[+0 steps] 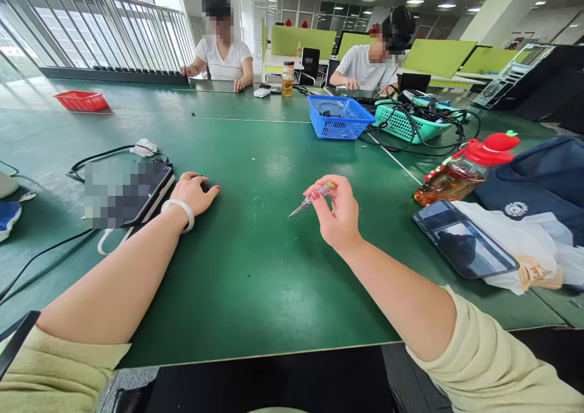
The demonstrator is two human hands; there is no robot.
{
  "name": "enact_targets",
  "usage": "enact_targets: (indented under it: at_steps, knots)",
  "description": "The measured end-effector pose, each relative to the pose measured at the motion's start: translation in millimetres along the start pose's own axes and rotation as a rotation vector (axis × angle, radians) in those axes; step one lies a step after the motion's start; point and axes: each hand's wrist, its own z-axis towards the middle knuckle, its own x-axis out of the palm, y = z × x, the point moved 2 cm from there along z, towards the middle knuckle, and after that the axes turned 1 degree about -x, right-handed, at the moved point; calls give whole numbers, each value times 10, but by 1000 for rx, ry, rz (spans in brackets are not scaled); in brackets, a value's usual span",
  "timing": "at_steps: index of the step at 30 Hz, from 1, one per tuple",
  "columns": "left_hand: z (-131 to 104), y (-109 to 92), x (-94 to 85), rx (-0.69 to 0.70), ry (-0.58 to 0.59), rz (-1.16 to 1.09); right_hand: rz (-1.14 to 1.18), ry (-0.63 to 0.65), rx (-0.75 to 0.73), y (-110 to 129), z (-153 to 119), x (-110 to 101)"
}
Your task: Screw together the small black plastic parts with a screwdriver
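Observation:
My right hand (340,215) is raised over the green table (255,279). Thumb and fingers close around the translucent, purplish handle of a small screwdriver (319,195); its thin metal tip points down and left. My left hand (194,194), with a white band at the wrist, rests on the table with the thumb stretched away from the fingers. Between thumb and fingers is a small dark patch, and I cannot tell whether it is an object or shadow. Beside that wrist lies a phone-like device (157,197), its screen blurred out, with cables around it.
On the right are a phone (465,239), a white plastic bag (524,242), a red-lidded bottle (460,170) and a dark blue bag (542,188). Farther back stand a blue basket (340,121), a teal basket (410,124) with cables and a red tray (82,101). Two people sit opposite.

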Motion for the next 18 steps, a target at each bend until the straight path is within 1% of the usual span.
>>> enact_targets:
  at_steps: [7,11,14,18]
  knots:
    - [48,143,-30,-81,-43,6,-3,5,7,9,0,-2]
    - [58,196,-23,-73,-66,-24,-1,4,-9,11,3,-2]
    - [33,156,-39,-26,-94,7,4,6,-18,14,6,-2]
    - [-37,42,-154,26,-198,0,-6,15,3,23,7,-3]
